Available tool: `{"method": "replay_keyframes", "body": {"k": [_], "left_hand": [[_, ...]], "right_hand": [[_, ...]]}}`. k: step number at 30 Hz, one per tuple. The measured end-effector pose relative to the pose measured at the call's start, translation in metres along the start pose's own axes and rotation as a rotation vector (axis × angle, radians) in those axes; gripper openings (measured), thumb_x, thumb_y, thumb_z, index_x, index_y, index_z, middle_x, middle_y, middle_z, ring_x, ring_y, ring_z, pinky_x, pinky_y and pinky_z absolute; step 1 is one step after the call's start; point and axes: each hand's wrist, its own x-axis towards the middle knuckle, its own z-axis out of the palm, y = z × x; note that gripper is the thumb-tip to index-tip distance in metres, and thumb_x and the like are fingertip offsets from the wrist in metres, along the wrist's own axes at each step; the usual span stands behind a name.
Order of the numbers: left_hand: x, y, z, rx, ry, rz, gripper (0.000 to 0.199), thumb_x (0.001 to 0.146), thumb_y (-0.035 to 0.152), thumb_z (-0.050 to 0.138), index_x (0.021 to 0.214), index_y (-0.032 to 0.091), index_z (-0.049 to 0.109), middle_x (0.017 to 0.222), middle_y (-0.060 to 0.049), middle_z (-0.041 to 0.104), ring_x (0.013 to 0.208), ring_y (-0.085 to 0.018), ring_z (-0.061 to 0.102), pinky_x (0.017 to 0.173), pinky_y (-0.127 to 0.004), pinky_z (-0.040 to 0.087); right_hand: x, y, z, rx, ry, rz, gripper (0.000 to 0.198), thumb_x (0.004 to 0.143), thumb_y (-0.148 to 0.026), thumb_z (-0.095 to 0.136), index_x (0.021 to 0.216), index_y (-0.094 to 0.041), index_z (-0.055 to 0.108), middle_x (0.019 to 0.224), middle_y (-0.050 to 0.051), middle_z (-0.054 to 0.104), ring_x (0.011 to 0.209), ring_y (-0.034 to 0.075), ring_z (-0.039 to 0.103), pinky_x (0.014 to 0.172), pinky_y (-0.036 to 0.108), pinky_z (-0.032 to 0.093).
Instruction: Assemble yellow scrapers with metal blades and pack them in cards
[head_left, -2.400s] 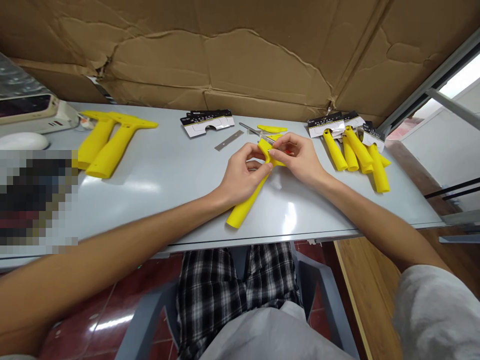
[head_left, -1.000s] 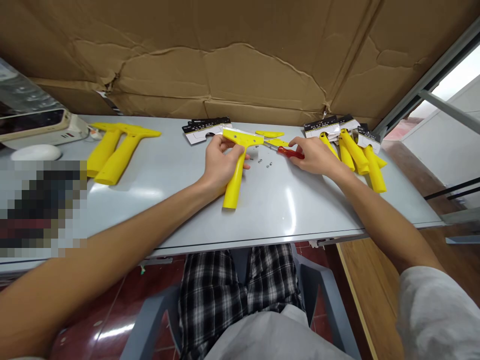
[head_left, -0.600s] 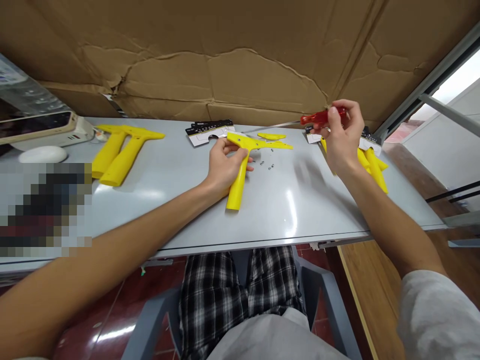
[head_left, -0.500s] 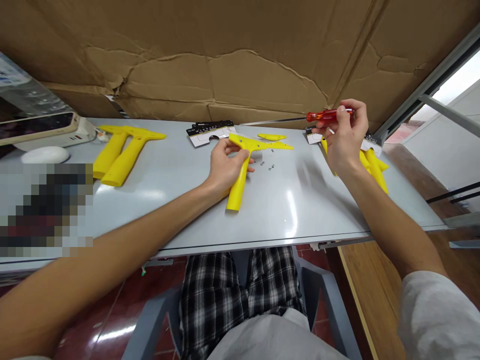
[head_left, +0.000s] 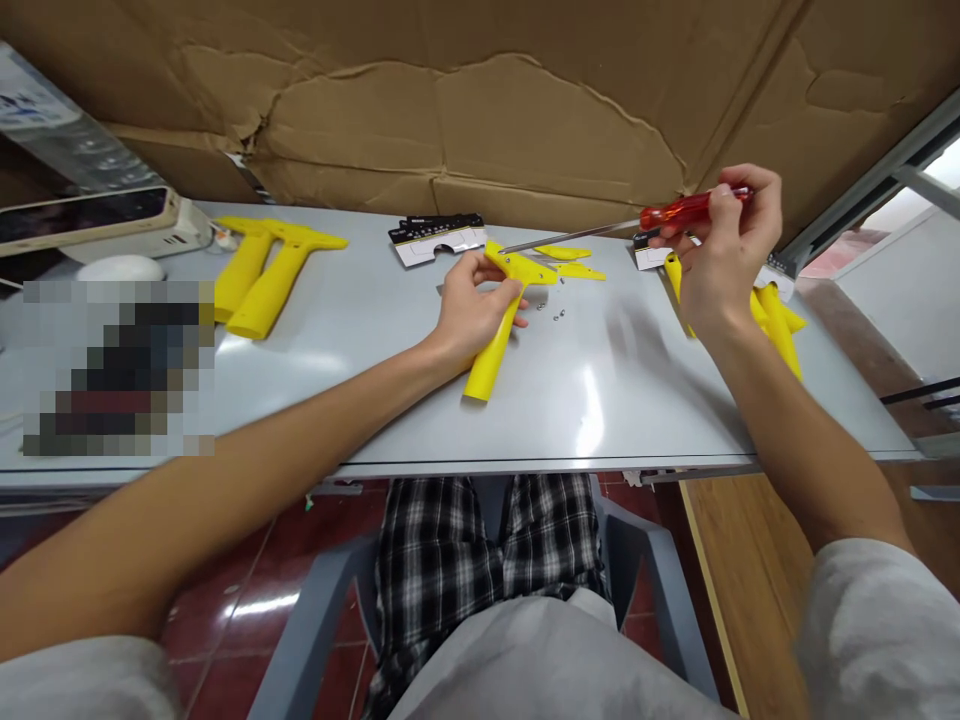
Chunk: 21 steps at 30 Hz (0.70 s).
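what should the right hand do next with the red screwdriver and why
Perhaps seat the red screwdriver squarely on the left screw in the head of the yellow tool: the right hand holds the driver slanting, its tip appears at or near that screw, and the left hand grips the tool. Contact is unclear.

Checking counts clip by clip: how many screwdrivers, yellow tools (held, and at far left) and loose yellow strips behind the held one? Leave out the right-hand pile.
Screwdriver: 1
Held tool: 1
Left tools: 2
Strips: 2
Total: 6
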Motion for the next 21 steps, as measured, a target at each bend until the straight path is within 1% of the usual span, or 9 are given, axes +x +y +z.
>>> {"method": "replay_keyframes", "body": {"k": [4, 6, 7, 10, 12, 14, 17, 19, 21], "left_hand": [[0.002, -0.002, 0.000, 0.008, 0.001, -0.007, 0.027, 0.085, 0.013, 0.075, 0.097, 0.023, 0.054, 0.111, -0.005, 0.071, 0.074, -0.015, 0.075, 0.051, -0.024, 0.063], [0.001, -0.001, 0.001, 0.006, 0.000, -0.016, 0.028, 0.084, 0.013, 0.077, 0.097, 0.023, 0.054, 0.113, -0.006, 0.071, 0.077, -0.016, 0.076, 0.053, -0.025, 0.064], [0.000, 0.000, 0.001, 0.003, 0.000, -0.024, 0.029, 0.084, 0.013, 0.077, 0.097, 0.024, 0.054, 0.115, -0.006, 0.071, 0.079, -0.017, 0.076, 0.055, -0.026, 0.064], [-0.002, 0.004, 0.001, -0.020, 0.003, -0.051, 0.032, 0.082, 0.013, 0.080, 0.099, 0.024, 0.055, 0.116, -0.007, 0.071, 0.086, -0.020, 0.078, 0.060, -0.028, 0.066], [-0.003, 0.006, 0.002, -0.037, 0.011, -0.066, 0.035, 0.080, 0.011, 0.081, 0.100, 0.024, 0.056, 0.115, -0.007, 0.071, 0.090, -0.022, 0.078, 0.064, -0.030, 0.068], [-0.004, 0.006, 0.002, -0.045, 0.013, -0.068, 0.035, 0.080, 0.010, 0.081, 0.100, 0.024, 0.057, 0.114, -0.007, 0.071, 0.091, -0.023, 0.078, 0.066, -0.033, 0.069], [-0.004, 0.006, 0.002, -0.035, 0.008, -0.054, 0.032, 0.081, 0.010, 0.080, 0.099, 0.024, 0.056, 0.112, -0.007, 0.070, 0.089, -0.022, 0.078, 0.065, -0.033, 0.068], [-0.004, 0.006, 0.002, -0.025, 0.006, -0.049, 0.031, 0.082, 0.011, 0.080, 0.098, 0.024, 0.056, 0.113, -0.007, 0.070, 0.088, -0.022, 0.078, 0.064, -0.032, 0.068], [-0.003, 0.005, 0.002, -0.019, 0.005, -0.048, 0.031, 0.082, 0.012, 0.080, 0.098, 0.024, 0.056, 0.114, -0.007, 0.070, 0.088, -0.021, 0.077, 0.063, -0.031, 0.067]], "right_hand": [[0.007, 0.007, 0.000, 0.188, 0.061, -0.042, 0.050, 0.095, -0.075, 0.055, 0.117, -0.031, 0.046, 0.103, 0.003, 0.055, 0.085, 0.016, 0.070, 0.075, 0.038, 0.059], [0.008, 0.007, -0.002, 0.198, 0.076, -0.060, 0.050, 0.096, -0.075, 0.055, 0.116, -0.030, 0.046, 0.103, 0.003, 0.054, 0.084, 0.016, 0.070, 0.075, 0.038, 0.060], [0.008, 0.007, -0.003, 0.150, 0.072, -0.065, 0.052, 0.097, -0.078, 0.052, 0.118, -0.031, 0.047, 0.106, 0.005, 0.056, 0.087, 0.017, 0.070, 0.075, 0.038, 0.060], [0.006, 0.005, -0.006, -0.090, 0.042, -0.075, 0.064, 0.097, -0.091, 0.035, 0.128, -0.036, 0.046, 0.118, 0.010, 0.061, 0.101, 0.023, 0.070, 0.074, 0.040, 0.059], [0.005, 0.003, -0.007, -0.165, 0.043, -0.066, 0.068, 0.097, -0.092, 0.028, 0.133, -0.038, 0.045, 0.120, 0.012, 0.061, 0.104, 0.025, 0.070, 0.073, 0.042, 0.058], [0.004, -0.001, -0.006, -0.124, 0.056, -0.035, 0.064, 0.098, -0.089, 0.031, 0.133, -0.037, 0.045, 0.114, 0.011, 0.060, 0.102, 0.026, 0.070, 0.073, 0.043, 0.058], [0.002, -0.005, -0.003, 0.004, 0.082, 0.000, 0.054, 0.099, -0.081, 0.045, 0.126, -0.034, 0.048, 0.109, 0.010, 0.058, 0.100, 0.026, 0.071, 0.074, 0.044, 0.060], [0.002, -0.006, -0.002, 0.063, 0.079, -0.020, 0.050, 0.098, -0.077, 0.053, 0.121, -0.033, 0.049, 0.113, 0.010, 0.058, 0.096, 0.025, 0.072, 0.073, 0.043, 0.060], [0.002, -0.005, -0.002, 0.102, 0.081, -0.065, 0.051, 0.098, -0.076, 0.055, 0.119, -0.031, 0.049, 0.114, 0.009, 0.058, 0.087, 0.022, 0.071, 0.068, 0.040, 0.058]]}}
